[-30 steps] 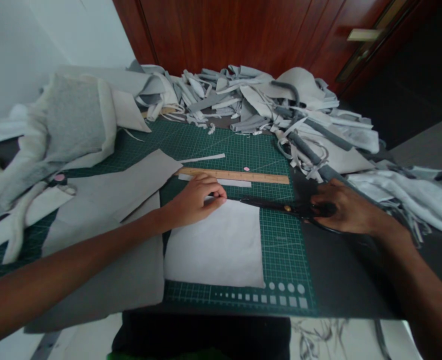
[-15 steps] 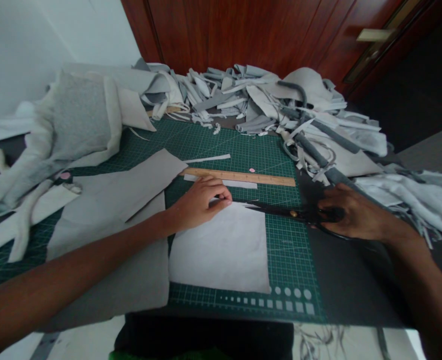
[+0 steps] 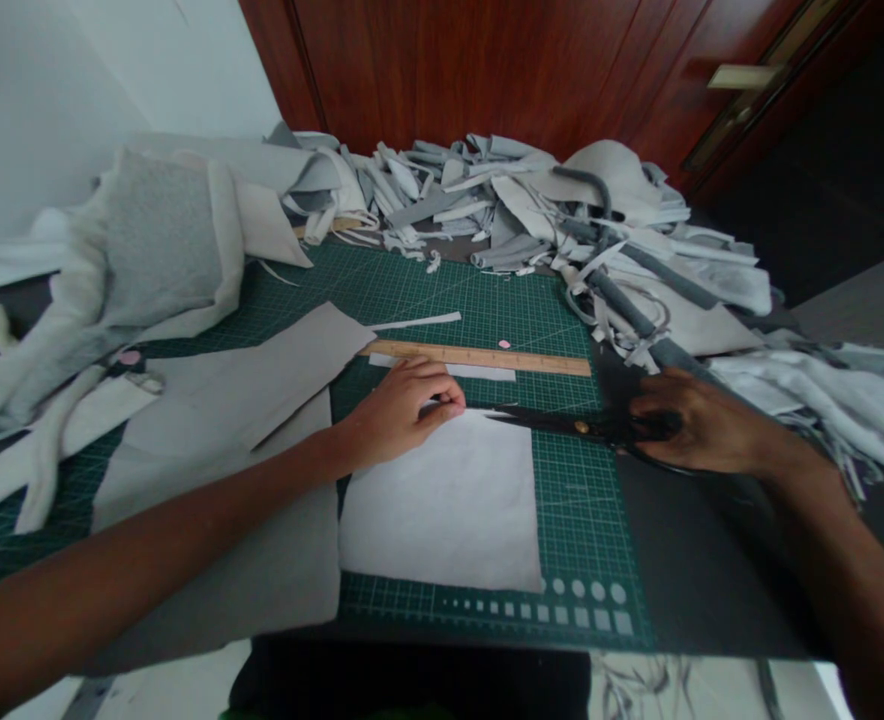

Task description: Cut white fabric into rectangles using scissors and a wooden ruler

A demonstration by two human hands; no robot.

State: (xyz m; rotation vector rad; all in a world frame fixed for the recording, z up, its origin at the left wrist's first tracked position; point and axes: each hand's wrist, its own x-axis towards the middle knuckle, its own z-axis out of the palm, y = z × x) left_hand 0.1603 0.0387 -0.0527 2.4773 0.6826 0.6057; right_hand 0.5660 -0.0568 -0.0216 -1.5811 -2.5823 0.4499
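Note:
My left hand (image 3: 404,412) rests with curled fingers on the top edge of a white fabric sheet (image 3: 442,510), which lies flat on a green cutting mat (image 3: 577,520). My right hand (image 3: 701,425) grips the handles of black tailor's shears (image 3: 554,425). Their long blades point left, and the tips sit at the sheet's top edge near my left hand. Just above that hand lies a wooden ruler (image 3: 479,358). Part of a narrow white strip (image 3: 479,373) shows below the ruler, and my left hand hides its middle.
Grey felt sheets (image 3: 224,470) overlap the mat's left side, beside a bulky grey-and-cream padded piece (image 3: 157,240). A large heap of offcuts (image 3: 502,200) lies behind the mat, against a reddish wooden door (image 3: 449,70). Fluffy white scraps (image 3: 802,400) lie on the dark tabletop at right.
The whole view has shifted slightly. Both hands, the shears and the white sheet stay in nearly the same places relative to one another.

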